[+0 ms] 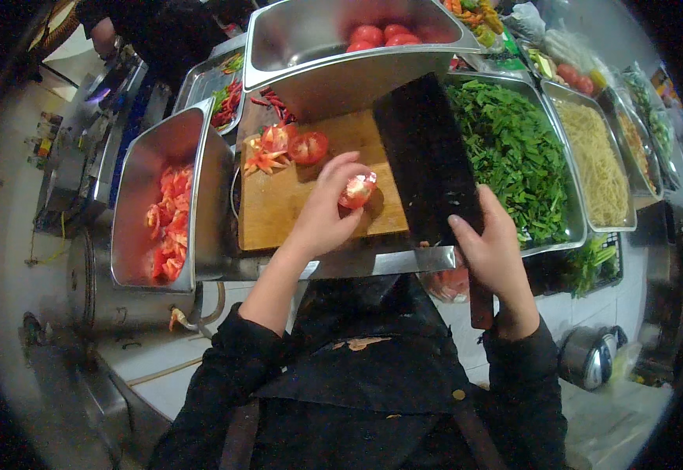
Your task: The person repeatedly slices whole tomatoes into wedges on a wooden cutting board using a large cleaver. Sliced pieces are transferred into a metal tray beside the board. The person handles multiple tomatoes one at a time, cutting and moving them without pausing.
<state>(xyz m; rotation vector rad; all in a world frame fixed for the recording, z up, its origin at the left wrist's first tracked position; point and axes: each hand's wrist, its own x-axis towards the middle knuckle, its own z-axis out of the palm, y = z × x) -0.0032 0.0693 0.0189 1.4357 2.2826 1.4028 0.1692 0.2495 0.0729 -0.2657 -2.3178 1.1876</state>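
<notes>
My left hand has its fingers and thumb around a piece of tomato, over a wooden cutting board. In my right hand is a wide, dark-bladed cleaver; its brown handle points back toward me. The blade is raised at the board's right side and hides that part of it. Toward the board's back left lie a halved tomato, cut face showing, and several cut tomato scraps.
Left of the board stands a deep steel pan of tomato pieces. Behind it another steel pan holds whole tomatoes. To the right are trays of chopped greens and pale noodles. Another person's hand shows at upper left.
</notes>
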